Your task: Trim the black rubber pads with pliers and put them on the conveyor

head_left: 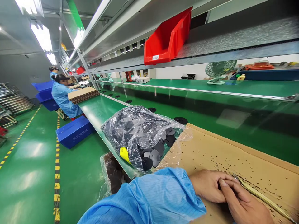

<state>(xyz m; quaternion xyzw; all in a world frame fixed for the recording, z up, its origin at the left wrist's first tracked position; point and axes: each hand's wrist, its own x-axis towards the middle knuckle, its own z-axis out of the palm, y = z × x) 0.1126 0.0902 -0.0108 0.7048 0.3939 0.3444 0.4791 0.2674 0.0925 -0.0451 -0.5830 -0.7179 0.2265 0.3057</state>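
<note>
My left hand (207,185) reaches in from a blue sleeve, its fingers bent in against my right hand (247,200). Both hands are closed and overlap low over a brown cardboard sheet (201,143). What lies between their fingers is hidden. A slim gold-coloured tool (263,194), like tweezers, lies just beyond my right hand; I cannot tell whether that hand touches it. Many tiny dark bits (233,160) are scattered over the cardboard. Left of the cardboard, a clear plastic bag (133,121) lies open, spilling flat dark round pieces (155,157).
A conveyor belt (210,115) with dark round pieces (181,120) runs behind the bench. Overhead, a red bin (167,40) sits on a shelf. A green fan (219,70) stands beyond. At left are a blue box (73,132), stacked cardboard (84,94) and a seated person (62,95).
</note>
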